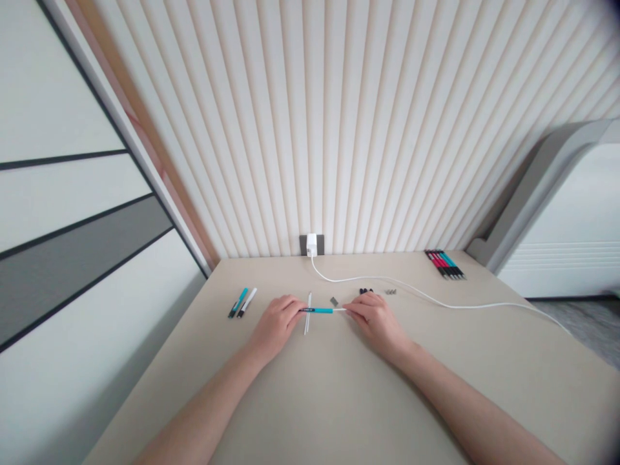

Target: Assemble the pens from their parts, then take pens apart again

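Observation:
My left hand [281, 321] pinches the black end of a teal pen barrel [322, 310], held level above the table. The fingers of my right hand [375, 320] are closed on a thin white pen refill [340, 309], in line with the barrel's right end. Whether the refill's tip is inside the barrel is too small to tell. Below the barrel lie white refills [306, 326], crossing under it. A small grey piece [334, 301] rests just behind the barrel. Several small black parts [366, 291] sit right behind my right hand, partly hidden by it.
A teal barrel [241, 298] and a white barrel [247, 302] lie at the left. Small metallic pieces [390, 292] are right of the black parts. Several red, teal and black pens [444, 264] lie back right. A white cable [416, 292] runs from a wall charger [311, 244] across the table [310, 400].

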{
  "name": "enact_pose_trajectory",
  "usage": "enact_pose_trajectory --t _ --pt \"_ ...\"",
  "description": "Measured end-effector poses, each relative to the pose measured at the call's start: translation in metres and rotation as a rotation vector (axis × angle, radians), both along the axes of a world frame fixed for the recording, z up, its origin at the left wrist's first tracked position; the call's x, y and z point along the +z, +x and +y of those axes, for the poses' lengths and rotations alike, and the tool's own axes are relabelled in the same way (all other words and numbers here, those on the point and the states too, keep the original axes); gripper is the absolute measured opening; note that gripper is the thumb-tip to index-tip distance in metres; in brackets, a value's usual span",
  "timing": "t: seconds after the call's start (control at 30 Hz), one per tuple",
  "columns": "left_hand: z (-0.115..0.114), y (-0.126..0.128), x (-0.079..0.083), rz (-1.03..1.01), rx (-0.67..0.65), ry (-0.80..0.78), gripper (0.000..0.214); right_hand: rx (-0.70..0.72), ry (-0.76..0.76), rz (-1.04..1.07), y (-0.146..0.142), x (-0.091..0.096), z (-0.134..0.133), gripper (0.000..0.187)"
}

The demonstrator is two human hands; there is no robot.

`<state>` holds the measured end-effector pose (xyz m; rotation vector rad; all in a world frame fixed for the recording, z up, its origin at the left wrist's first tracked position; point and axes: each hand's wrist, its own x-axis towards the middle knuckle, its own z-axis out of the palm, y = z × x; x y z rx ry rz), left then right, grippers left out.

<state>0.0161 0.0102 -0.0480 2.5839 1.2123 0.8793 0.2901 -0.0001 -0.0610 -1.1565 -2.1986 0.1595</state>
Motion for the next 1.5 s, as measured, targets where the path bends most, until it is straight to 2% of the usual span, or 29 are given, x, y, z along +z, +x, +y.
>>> enact_pose_trajectory --t 0.17,0.23,0.37,0.47,0.53,0.63,0.83,1.07,1.33,1.5 --pt "0.000 0.000 0.000 0.009 -0.007 -0.011 0.015 0.026 -0.004 0.040 -0.002 -0.001 -0.001 0.024" --pt "0.000 0.001 0.000 0.002 0.031 -0.006 0.015 0.004 0.007 0.055 -0.003 0.000 -0.001 0.025" --pt "0.002 0.001 -0.003 -0.053 0.176 0.009 0.015 -0.211 0.078 0.107 0.002 0.005 0.000 0.045" --pt "0.003 0.000 -0.004 -0.102 0.231 0.011 0.015 -0.286 0.085 0.070 0.006 0.002 0.002 0.038" --pt "0.004 0.001 -0.005 -0.124 0.246 0.011 0.015 -0.245 0.064 -0.020 0.005 -0.002 0.003 0.032" --pt "0.002 0.003 -0.007 -0.125 0.236 -0.006 0.015 -0.147 0.039 -0.145 -0.003 -0.006 0.004 0.032" --pt "-0.002 0.010 -0.008 -0.110 0.199 -0.035 0.015 -0.069 0.078 -0.265 -0.014 0.000 0.002 0.029" --pt "-0.003 0.011 -0.007 -0.110 0.220 -0.047 0.016 -0.081 0.066 -0.289 -0.010 0.000 -0.002 0.030" --pt "0.003 -0.001 -0.001 -0.130 0.319 0.070 0.015 -0.053 0.069 -0.247 -0.009 -0.001 -0.002 0.024" --pt "0.003 -0.001 -0.004 -0.123 0.294 0.048 0.015 -0.008 0.046 -0.203 -0.009 -0.002 -0.004 0.025"
